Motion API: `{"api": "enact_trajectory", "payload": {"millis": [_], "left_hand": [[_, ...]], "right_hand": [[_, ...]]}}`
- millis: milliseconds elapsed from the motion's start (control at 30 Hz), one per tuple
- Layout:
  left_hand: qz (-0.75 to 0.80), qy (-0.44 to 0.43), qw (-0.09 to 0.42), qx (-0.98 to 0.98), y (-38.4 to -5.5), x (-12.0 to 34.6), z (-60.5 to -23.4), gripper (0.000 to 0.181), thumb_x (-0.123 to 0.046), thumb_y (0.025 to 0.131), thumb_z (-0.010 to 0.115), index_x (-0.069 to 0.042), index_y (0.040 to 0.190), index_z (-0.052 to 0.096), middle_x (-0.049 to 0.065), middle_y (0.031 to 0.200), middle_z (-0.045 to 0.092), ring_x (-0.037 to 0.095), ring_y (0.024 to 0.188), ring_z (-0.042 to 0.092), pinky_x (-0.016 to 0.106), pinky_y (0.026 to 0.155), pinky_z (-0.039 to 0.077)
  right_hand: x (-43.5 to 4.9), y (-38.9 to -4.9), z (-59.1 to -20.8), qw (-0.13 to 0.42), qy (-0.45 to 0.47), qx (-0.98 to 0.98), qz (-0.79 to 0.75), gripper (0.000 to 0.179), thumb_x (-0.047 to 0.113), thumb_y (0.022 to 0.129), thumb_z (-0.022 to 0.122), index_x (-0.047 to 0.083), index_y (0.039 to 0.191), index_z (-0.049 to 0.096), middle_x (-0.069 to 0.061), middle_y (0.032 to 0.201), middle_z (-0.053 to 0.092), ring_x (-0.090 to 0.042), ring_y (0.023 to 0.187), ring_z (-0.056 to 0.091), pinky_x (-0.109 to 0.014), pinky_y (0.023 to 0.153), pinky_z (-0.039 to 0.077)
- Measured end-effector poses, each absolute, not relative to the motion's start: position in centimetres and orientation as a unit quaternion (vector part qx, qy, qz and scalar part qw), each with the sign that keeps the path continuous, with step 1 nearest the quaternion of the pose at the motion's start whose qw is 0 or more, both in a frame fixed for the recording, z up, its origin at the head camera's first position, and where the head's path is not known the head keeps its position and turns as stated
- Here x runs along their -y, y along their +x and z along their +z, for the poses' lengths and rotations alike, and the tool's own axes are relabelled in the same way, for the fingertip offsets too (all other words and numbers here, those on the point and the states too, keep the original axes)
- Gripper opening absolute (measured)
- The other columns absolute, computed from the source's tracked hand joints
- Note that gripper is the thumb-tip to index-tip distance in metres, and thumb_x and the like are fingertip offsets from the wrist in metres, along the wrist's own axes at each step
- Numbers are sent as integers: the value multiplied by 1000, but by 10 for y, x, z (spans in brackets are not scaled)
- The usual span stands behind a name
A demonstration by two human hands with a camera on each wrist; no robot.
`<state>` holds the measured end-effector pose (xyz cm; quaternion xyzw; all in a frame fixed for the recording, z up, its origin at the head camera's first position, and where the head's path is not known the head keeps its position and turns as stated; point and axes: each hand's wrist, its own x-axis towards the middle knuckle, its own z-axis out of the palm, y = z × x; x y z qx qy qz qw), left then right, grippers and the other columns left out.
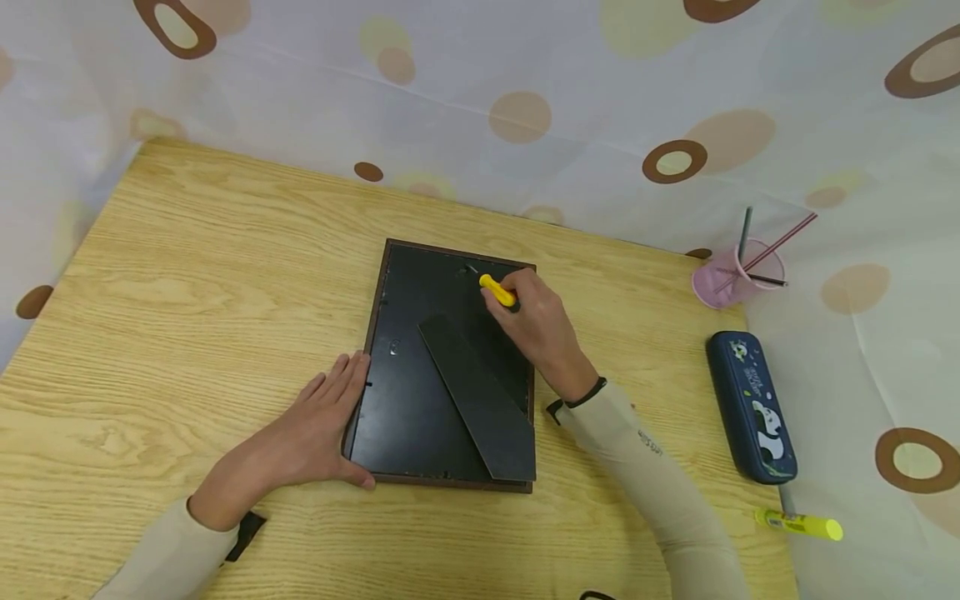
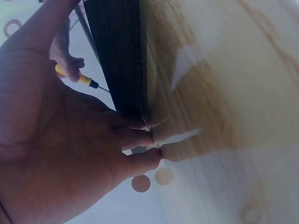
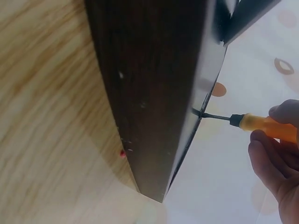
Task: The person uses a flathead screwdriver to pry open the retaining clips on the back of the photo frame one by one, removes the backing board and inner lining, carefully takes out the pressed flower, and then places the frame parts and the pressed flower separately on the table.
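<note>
A dark picture frame (image 1: pixel 420 400) lies face down on the wooden table, its black back and slanted stand leg (image 1: pixel 476 400) showing. My right hand (image 1: pixel 542 325) pinches a small screwdriver with a yellow handle (image 1: pixel 497 289). In the right wrist view the screwdriver's shaft (image 3: pixel 217 116) meets the back panel near the frame's far end. My left hand (image 1: pixel 318 433) rests along the frame's left edge, fingers straight and thumb at the near corner. The left wrist view shows those fingers (image 2: pixel 140 161) against the frame's dark side (image 2: pixel 117 51).
On the right stand a pink pen cup (image 1: pixel 720 287) with several pens, a navy pencil case (image 1: pixel 750 408) with a panda, and a yellow highlighter (image 1: pixel 798 524). A spotted cloth (image 1: pixel 450 108) hangs behind the table (image 1: pixel 187 292). A dark cord (image 1: pixel 596 595) shows at the bottom edge.
</note>
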<state>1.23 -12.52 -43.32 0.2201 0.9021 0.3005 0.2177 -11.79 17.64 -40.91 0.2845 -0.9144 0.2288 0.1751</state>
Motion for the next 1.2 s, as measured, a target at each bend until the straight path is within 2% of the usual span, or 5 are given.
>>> {"api": "enact_trajectory", "payload": {"millis": [367, 667, 1200], "left_hand": [[300, 221, 210, -904, 13, 124, -432, 148, -55, 58, 93, 5, 158, 2, 26, 164, 4, 43, 151, 4, 62, 116, 15], [316, 206, 213, -901, 13, 123, -431, 151, -50, 54, 97, 6, 158, 2, 27, 164, 6, 44, 151, 5, 64, 115, 15], [318, 209, 213, -900, 13, 122, -428, 150, -48, 54, 97, 7, 157, 3, 29, 163, 7, 45, 150, 6, 64, 115, 15]], "right_hand": [[-174, -115, -419, 202, 345, 900, 171, 31, 12, 85, 80, 1, 85, 52, -11, 77, 52, -20, 63, 51, -28, 55, 51], [-169, -116, -424, 225, 402, 884, 82, 29, 15, 88, 77, -2, 83, 54, -13, 76, 58, -20, 60, 53, -26, 56, 53], [-160, -116, -426, 235, 394, 888, 21, 27, 18, 92, 69, -2, 80, 56, -12, 72, 58, -18, 57, 54, -26, 55, 54]]}}
